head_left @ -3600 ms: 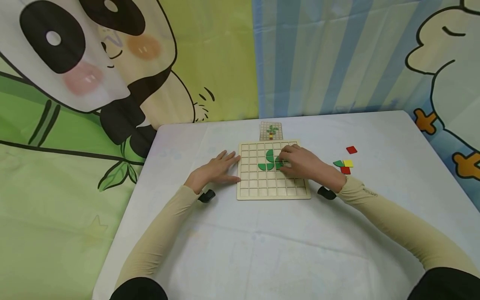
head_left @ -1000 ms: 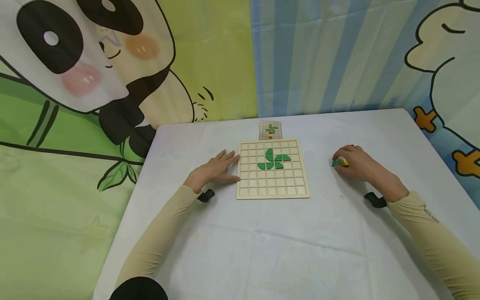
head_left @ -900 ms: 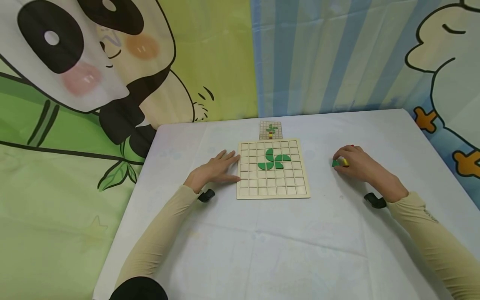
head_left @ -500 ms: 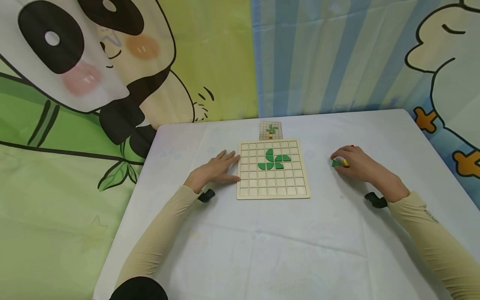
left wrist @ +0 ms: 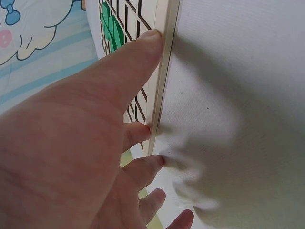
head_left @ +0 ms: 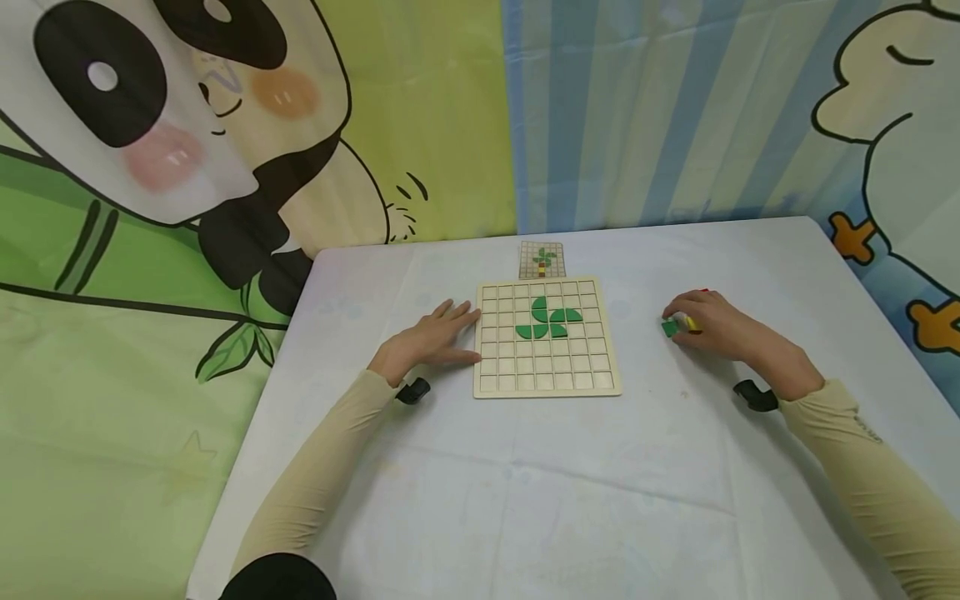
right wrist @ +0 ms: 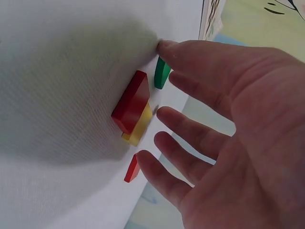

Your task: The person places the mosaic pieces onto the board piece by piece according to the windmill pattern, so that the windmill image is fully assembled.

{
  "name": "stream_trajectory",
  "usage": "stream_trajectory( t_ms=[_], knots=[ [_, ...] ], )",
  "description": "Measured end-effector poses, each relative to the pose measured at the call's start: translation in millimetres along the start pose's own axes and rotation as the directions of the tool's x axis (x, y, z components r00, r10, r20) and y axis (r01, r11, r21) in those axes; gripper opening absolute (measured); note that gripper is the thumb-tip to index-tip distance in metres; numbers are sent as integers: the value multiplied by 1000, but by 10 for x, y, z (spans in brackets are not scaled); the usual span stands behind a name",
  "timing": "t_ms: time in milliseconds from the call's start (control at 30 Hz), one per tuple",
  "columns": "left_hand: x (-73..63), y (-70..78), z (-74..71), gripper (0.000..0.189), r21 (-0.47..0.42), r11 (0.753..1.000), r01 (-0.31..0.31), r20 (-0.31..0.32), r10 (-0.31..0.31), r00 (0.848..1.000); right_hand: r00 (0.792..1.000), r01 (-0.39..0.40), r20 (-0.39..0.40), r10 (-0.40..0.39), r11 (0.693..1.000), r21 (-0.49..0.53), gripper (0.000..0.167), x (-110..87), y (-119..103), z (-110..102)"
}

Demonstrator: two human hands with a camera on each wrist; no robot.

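Note:
My left hand (head_left: 431, 337) lies with straight fingers along the left side of a square wooden grid board (head_left: 551, 383), thumb and fingertips at its edge. Green quarter-circle tiles (head_left: 539, 310) form a leaf shape in the board's upper middle. To the right of the board, my right hand (head_left: 712, 325) pinches another green quarter-circle tile (right wrist: 162, 72) between thumb and index finger, close over the table. Beside its other fingers, in the right wrist view, a red square tile (right wrist: 133, 102) lies against a yellow tile (right wrist: 138, 129). A second red tile (right wrist: 132, 169) sits near the little finger.
A small pattern card (head_left: 542, 260) lies just behind the board, printed with a green leaf shape above a red and yellow stem. The white-covered table (head_left: 480, 500) meets cartoon-printed curtains (head_left: 622, 117) at its back edge.
My right hand has gone from the board to the loose tiles at the right; the green tile there has since turned slightly in its fingers. My left hand has stayed put.

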State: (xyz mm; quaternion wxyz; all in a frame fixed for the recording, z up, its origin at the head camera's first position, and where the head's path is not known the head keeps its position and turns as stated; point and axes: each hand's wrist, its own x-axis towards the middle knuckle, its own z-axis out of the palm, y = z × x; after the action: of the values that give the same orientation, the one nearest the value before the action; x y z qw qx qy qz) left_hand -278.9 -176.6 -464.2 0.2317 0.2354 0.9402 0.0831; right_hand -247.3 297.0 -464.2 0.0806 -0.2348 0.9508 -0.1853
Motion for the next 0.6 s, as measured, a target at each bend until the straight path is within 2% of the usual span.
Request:
stream_trajectory(
  t_ms=[200, 600],
  knots=[
    [12, 0, 3, 92, -1, 1000, 6, 2, -6, 1000, 999, 27, -25, -27, 1000, -1, 23, -5, -15, 16],
    [10, -5, 11, 91, 8, 1000, 8, 2, -8, 1000, 999, 24, -24, -24, 1000, -15, 20, 14, -62, 10]
  ],
)
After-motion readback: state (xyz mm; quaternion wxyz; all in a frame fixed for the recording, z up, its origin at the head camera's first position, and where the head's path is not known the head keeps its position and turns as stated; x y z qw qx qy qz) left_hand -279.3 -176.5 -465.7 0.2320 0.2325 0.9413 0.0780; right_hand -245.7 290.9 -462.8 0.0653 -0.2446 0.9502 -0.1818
